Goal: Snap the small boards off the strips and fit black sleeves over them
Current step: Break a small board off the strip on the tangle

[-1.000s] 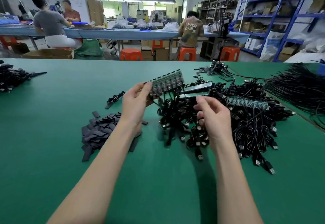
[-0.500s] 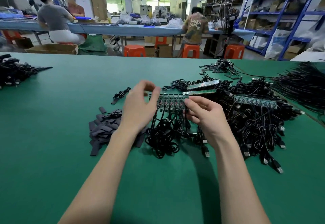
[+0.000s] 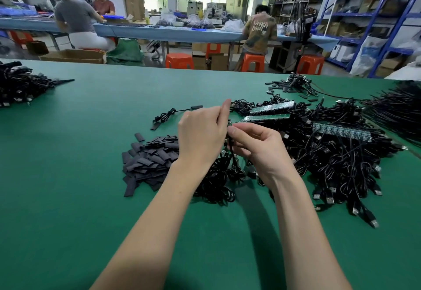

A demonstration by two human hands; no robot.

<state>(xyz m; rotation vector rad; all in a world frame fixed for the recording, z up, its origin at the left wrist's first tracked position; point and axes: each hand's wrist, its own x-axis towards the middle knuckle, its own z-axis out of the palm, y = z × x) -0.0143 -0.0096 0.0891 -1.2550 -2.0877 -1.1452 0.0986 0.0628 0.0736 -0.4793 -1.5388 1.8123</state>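
Observation:
My left hand [image 3: 201, 134] and my right hand [image 3: 257, 146] meet above the green table, both gripping a strip of small boards [image 3: 229, 124] turned almost edge-on, mostly hidden between them. Black cables [image 3: 218, 175] hang from the strip onto the table. A heap of flat black sleeves [image 3: 150, 160] lies just left of my left hand. More board strips [image 3: 272, 108] and another [image 3: 341, 131] rest on the tangled cable pile [image 3: 337, 160] to the right.
A single loose cable [image 3: 168, 115] lies beyond my left hand. Cable bundles sit at the far left [image 3: 20, 84] and far right [image 3: 396, 109], and a small heap [image 3: 296, 84] at the back. People work at a blue table [image 3: 159, 31] behind.
The strip, held flat between my hands half a second ago, is now turned edge-on and my hands have closed together around it. My view has shifted downward slightly.

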